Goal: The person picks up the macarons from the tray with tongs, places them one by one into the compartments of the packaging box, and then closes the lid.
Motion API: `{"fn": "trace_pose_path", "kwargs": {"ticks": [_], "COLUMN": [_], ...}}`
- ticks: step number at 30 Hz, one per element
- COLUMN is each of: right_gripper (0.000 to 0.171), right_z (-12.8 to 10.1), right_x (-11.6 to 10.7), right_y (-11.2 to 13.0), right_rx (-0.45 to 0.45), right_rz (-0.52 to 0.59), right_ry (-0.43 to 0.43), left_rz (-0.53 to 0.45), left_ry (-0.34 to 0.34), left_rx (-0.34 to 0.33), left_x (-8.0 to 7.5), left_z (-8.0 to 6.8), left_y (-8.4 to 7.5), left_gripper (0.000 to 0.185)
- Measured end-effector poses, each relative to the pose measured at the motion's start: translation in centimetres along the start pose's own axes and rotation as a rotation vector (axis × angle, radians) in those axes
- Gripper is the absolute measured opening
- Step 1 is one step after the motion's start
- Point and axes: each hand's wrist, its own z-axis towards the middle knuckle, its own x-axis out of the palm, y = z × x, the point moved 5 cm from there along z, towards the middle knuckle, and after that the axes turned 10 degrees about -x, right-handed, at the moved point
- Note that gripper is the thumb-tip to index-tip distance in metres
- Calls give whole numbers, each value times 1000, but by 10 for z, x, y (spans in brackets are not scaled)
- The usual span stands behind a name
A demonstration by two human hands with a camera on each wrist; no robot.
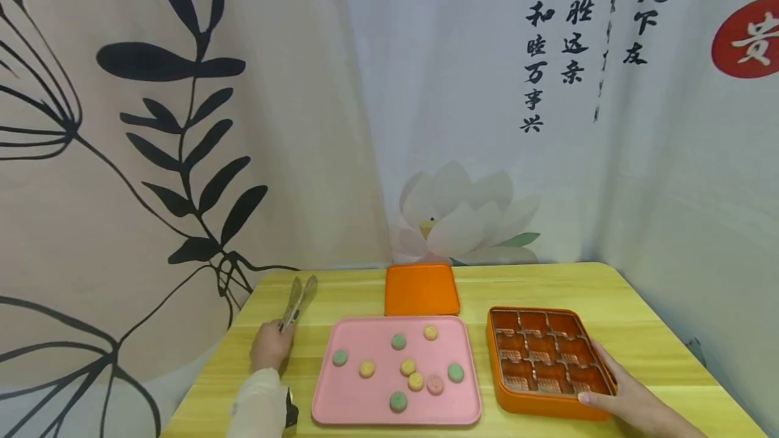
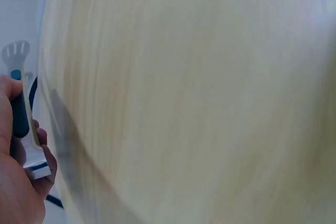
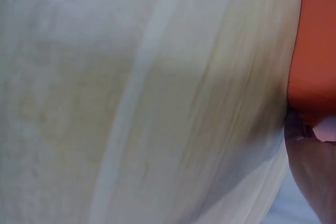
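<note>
Tongs gripped in left hand, arms splayed, at left side of table; orange box on table right of pink tray, right hand clasping its near right corner, thumb at near rim.

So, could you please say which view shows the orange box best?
The head view shows the orange box nearly whole, compartments included. The right wrist view catches only part of it; the left wrist view, nothing recognisable.
</note>
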Motion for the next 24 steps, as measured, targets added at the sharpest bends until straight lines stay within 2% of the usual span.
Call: {"fn": "trace_pose_path", "kwargs": {"ticks": [5,14,20,24], "right_gripper": [104,102,102,102], "right_z": [0,-1,-2,-3], "right_x": [0,1,1,1], "right_y": [1,3,3,4], "right_rx": [25,-4,3,6], "right_rz": [7,-24,-50,-61], "right_ry": [1,4,3,9], "left_rz": [2,30,42,39], "left_ry": [-30,-55,-13,18], "left_rx": [18,14,64,111], "left_x": [-15,-38,-46,-49], "left_z": [1,-1,-6,-10], "left_y": [5,12,8,3], "left_gripper": [38,35,28,35]}}
